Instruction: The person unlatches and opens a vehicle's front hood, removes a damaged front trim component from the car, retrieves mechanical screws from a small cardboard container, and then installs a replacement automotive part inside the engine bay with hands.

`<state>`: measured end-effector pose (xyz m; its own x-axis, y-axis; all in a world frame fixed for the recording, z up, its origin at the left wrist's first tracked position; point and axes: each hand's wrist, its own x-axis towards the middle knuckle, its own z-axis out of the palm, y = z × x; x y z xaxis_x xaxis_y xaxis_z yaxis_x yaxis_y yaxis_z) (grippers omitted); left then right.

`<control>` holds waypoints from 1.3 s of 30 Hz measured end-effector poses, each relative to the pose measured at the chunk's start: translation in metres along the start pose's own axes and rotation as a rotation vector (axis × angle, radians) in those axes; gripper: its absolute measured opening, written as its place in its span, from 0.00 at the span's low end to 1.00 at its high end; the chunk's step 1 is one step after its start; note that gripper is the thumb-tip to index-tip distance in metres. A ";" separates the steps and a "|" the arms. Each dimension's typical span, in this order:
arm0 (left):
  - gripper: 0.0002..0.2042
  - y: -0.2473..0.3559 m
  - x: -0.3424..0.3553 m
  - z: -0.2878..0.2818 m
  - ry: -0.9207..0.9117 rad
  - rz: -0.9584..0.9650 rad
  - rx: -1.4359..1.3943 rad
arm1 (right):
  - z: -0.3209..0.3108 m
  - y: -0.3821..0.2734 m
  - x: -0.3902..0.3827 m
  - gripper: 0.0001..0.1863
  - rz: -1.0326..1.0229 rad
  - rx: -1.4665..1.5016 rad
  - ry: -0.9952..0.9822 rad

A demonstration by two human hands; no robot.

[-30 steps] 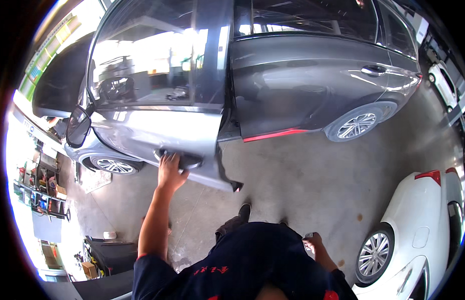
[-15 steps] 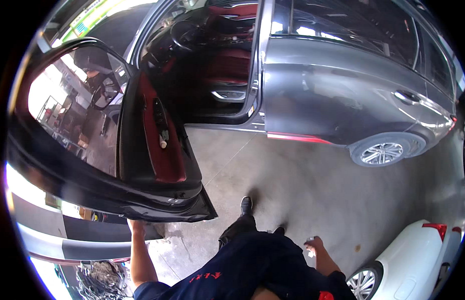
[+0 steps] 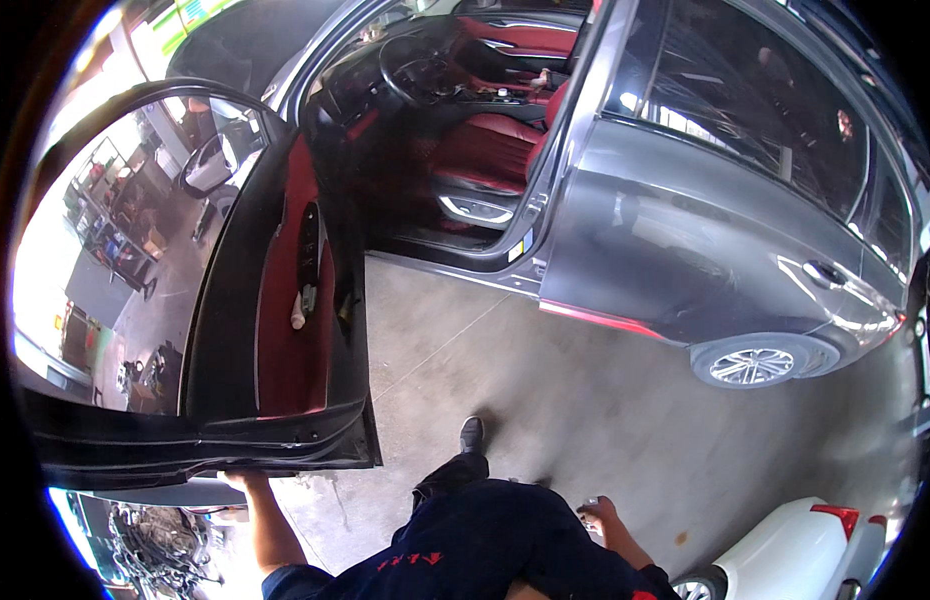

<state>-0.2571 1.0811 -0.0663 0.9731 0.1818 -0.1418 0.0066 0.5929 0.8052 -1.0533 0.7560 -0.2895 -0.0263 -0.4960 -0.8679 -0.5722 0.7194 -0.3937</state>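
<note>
A grey car (image 3: 675,220) stands in front of me with its front door (image 3: 295,360) swung out on the left. My left hand (image 3: 243,481) is closed on the edge of this door; its fingertips are partly hidden behind the edge. A light-coloured, bottle-like thing (image 3: 300,308) rests by the switches on the red inner door panel. Low by my right side, away from the car, my right hand (image 3: 603,515) is closed round something small with white and shiny parts, too small to name.
Inside the car are a red seat (image 3: 485,150) and a steering wheel (image 3: 410,70). A white car (image 3: 785,550) stands at the lower right. Behind the door, at the lower left, lies a tangle of dark parts (image 3: 155,545). Grey concrete floor (image 3: 555,420) runs between the cars.
The door has swung somewhat wider, and my left hand has stayed on its edge. More of the red seat shows. My view has shifted; my right hand stays by my side.
</note>
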 end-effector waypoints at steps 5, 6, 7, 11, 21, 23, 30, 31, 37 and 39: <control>0.22 -0.005 0.051 -0.034 0.103 0.311 0.158 | 0.022 -0.087 -0.005 0.22 -0.069 -0.234 -0.111; 0.20 -0.021 0.051 -0.041 0.094 0.183 0.027 | 0.017 -0.101 -0.007 0.23 -0.041 -0.207 -0.117; 0.21 -0.023 0.053 -0.051 0.069 0.099 -0.062 | 0.019 -0.118 -0.008 0.24 -0.017 -0.176 -0.146; 0.23 -0.005 0.111 -0.071 0.009 0.078 -0.283 | 0.036 -0.150 0.067 0.29 -0.105 -0.341 -0.137; 0.27 -0.002 0.099 -0.044 0.360 0.088 -0.275 | 0.084 -0.333 0.060 0.38 -0.372 -0.652 0.055; 0.27 0.006 0.101 -0.040 0.352 0.104 -0.218 | 0.095 -0.357 0.042 0.37 -0.362 -0.572 0.024; 0.26 0.001 0.099 -0.021 0.349 0.131 -0.085 | 0.064 -0.371 0.059 0.38 -0.376 -0.657 0.047; 0.26 -0.002 0.098 -0.013 0.337 0.126 -0.072 | 0.052 -0.358 0.072 0.38 -0.374 -0.647 0.055; 0.25 -0.004 0.075 0.002 0.328 0.144 0.005 | -0.001 -0.301 0.114 0.36 -0.254 -0.535 0.036; 0.24 0.001 0.063 0.003 0.325 0.160 0.028 | -0.010 -0.292 0.112 0.35 -0.237 -0.519 0.051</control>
<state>-0.1951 1.0906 -0.0722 0.8381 0.5132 -0.1851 -0.1288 0.5159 0.8469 -0.8976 0.4856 -0.2682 0.1195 -0.6470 -0.7531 -0.8944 0.2591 -0.3646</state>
